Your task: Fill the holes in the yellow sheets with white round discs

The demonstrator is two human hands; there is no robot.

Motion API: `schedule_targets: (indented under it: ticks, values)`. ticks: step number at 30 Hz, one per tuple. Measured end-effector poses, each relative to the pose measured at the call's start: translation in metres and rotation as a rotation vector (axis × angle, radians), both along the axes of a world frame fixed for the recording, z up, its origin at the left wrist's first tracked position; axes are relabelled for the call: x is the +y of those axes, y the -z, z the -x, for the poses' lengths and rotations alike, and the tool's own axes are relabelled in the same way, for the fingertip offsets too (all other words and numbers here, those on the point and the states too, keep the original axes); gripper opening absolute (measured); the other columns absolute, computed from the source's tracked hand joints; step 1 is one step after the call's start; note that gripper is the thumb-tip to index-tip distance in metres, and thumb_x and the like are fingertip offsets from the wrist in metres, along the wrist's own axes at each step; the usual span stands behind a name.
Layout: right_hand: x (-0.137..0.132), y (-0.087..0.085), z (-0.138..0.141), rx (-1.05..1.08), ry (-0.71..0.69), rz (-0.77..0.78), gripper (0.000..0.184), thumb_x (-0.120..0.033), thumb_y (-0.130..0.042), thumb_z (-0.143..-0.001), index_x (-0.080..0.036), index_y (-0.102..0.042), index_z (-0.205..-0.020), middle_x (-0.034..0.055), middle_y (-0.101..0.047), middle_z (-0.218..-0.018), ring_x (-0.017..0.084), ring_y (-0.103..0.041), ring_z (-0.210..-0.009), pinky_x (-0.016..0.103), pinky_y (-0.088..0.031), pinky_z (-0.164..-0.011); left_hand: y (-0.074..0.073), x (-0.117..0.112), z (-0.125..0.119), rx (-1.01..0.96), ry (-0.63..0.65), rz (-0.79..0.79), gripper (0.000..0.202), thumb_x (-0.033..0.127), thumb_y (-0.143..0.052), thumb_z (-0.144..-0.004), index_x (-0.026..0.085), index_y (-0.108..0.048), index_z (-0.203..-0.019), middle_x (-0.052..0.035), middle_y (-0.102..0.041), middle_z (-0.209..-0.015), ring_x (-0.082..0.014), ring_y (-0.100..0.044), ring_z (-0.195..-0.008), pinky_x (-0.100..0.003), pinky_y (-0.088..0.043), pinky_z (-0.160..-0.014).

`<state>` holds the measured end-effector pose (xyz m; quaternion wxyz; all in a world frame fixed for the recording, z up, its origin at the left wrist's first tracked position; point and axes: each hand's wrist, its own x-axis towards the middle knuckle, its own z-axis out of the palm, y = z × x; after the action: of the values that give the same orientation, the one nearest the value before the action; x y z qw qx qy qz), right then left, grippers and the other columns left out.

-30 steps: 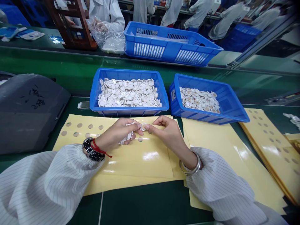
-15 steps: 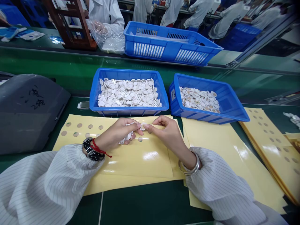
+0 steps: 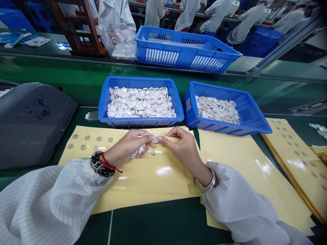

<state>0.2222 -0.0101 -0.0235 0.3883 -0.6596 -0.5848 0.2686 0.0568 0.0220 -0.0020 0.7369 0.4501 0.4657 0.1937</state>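
Observation:
My left hand point(image 3: 133, 143) is closed around several white round discs point(image 3: 139, 150), which show below its fingers. Between the two hands sits one white disc point(image 3: 155, 138) with a ring on its face. The thumb and forefinger of my right hand point(image 3: 178, 143) pinch its right side, while the left fingertips touch its left side. Both hands are over a glossy yellow sheet point(image 3: 153, 180). Rows of small greyish-brown round stickers point(image 3: 87, 137) lie on that sheet, and one more sticker point(image 3: 153, 153) shows just below the fingertips.
Behind the hands, a blue bin point(image 3: 141, 121) holds many white discs. Another blue bin point(image 3: 227, 129) to its right holds more discs. Yellow sheets point(image 3: 242, 170) lie at right, a grey plastic case point(image 3: 33, 129) at left. A blue basket point(image 3: 184, 51) and people in white coats are beyond.
Almost nothing differs. Both hands keep the same grip on the disc, and the whole view has shifted slightly downward.

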Motion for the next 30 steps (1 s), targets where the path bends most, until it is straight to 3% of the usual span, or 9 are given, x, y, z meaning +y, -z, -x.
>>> schedule_targets:
  ticks: [6,10,13,15,17,20,22,24,30]
  values:
    - [0.001,0.001,-0.008,-0.104,0.062,-0.102,0.026,-0.042,-0.063,-0.072,-0.019,-0.052,-0.068,0.0003,-0.057,-0.065,0.015,-0.053,-0.062,0.028,-0.040,-0.059,0.006,0.000,0.001,-0.020,-0.021,-0.014,0.020,0.031,-0.057,-0.079,0.012,-0.058,-0.074,0.0003,-0.053,-0.056,-0.0040,-0.036,-0.039,-0.015,-0.025,-0.033]
    - [0.003,0.001,-0.005,0.152,-0.122,0.019,0.026,-0.040,-0.068,-0.067,-0.018,-0.058,-0.077,0.0011,-0.062,-0.073,0.016,-0.057,-0.069,0.028,-0.044,-0.062,0.007,0.000,0.002,-0.025,0.054,-0.054,0.023,0.035,-0.057,-0.079,0.012,-0.058,-0.075,-0.0016,-0.055,-0.063,-0.0036,-0.037,-0.041,-0.014,-0.026,-0.033]
    - [0.002,-0.003,-0.003,0.201,-0.243,0.047,0.017,-0.033,-0.067,-0.070,-0.019,-0.059,-0.068,0.0007,-0.062,-0.071,0.015,-0.057,-0.068,0.028,-0.045,-0.063,0.006,0.001,0.003,-0.049,0.113,-0.066,0.025,0.037,-0.057,-0.079,0.012,-0.057,-0.073,-0.0011,-0.052,-0.062,-0.0042,-0.037,-0.043,-0.013,-0.026,-0.033]
    - [0.003,-0.009,-0.009,0.250,-0.140,-0.081,0.022,-0.033,-0.064,-0.073,-0.019,-0.054,-0.060,0.0011,-0.060,-0.070,0.014,-0.055,-0.063,0.028,-0.044,-0.060,0.005,0.003,0.004,-0.059,0.087,-0.031,0.026,0.038,-0.057,-0.079,0.012,-0.057,-0.076,-0.0008,-0.050,-0.063,-0.0045,-0.038,-0.044,-0.013,-0.024,-0.032]
    - [0.005,-0.016,-0.022,0.323,0.106,-0.250,0.021,-0.035,-0.062,-0.074,-0.019,-0.053,-0.063,0.0020,-0.060,-0.074,0.013,-0.052,-0.059,0.027,-0.042,-0.054,0.006,0.005,0.005,-0.081,0.024,0.040,0.028,0.040,-0.054,-0.080,0.012,-0.058,-0.082,-0.0001,-0.048,-0.062,-0.0051,-0.040,-0.044,-0.013,-0.023,-0.032]
    - [0.008,-0.026,-0.040,0.399,0.371,-0.327,0.028,-0.036,-0.065,-0.071,-0.021,-0.057,-0.093,0.0028,-0.058,-0.080,0.013,-0.052,-0.060,0.025,-0.039,-0.046,0.007,0.008,0.007,-0.167,-0.051,0.162,0.029,0.036,-0.044,-0.085,0.011,-0.057,-0.090,-0.0006,-0.047,-0.063,-0.0063,-0.042,-0.044,-0.014,-0.024,-0.031]
    - [0.007,-0.030,-0.043,0.389,0.396,-0.289,0.052,-0.036,-0.070,-0.066,-0.020,-0.050,-0.112,0.0047,-0.059,-0.085,0.017,-0.056,-0.070,0.026,-0.042,-0.049,0.007,0.009,0.007,-0.213,-0.072,0.206,0.026,0.028,-0.041,-0.085,0.009,-0.057,-0.092,-0.0012,-0.047,-0.064,-0.0065,-0.043,-0.043,-0.014,-0.024,-0.030]
    - [0.004,-0.029,-0.039,0.342,0.356,-0.256,0.060,-0.039,-0.069,-0.066,-0.019,-0.047,-0.118,0.0073,-0.059,-0.092,0.020,-0.057,-0.080,0.028,-0.045,-0.052,0.007,0.010,0.008,-0.222,-0.075,0.202,0.023,0.019,-0.042,-0.083,0.008,-0.057,-0.095,-0.0011,-0.047,-0.064,-0.0064,-0.043,-0.043,-0.014,-0.024,-0.030]
    - [0.007,-0.022,-0.043,0.377,0.306,-0.287,0.043,-0.036,-0.060,-0.075,-0.020,-0.048,-0.112,0.0039,-0.056,-0.076,0.014,-0.051,-0.056,0.028,-0.040,-0.045,0.005,0.009,0.008,-0.180,-0.052,0.171,0.022,0.013,-0.052,-0.080,0.009,-0.055,-0.102,-0.0009,-0.052,-0.066,-0.0035,-0.042,-0.042,-0.013,-0.026,-0.033]
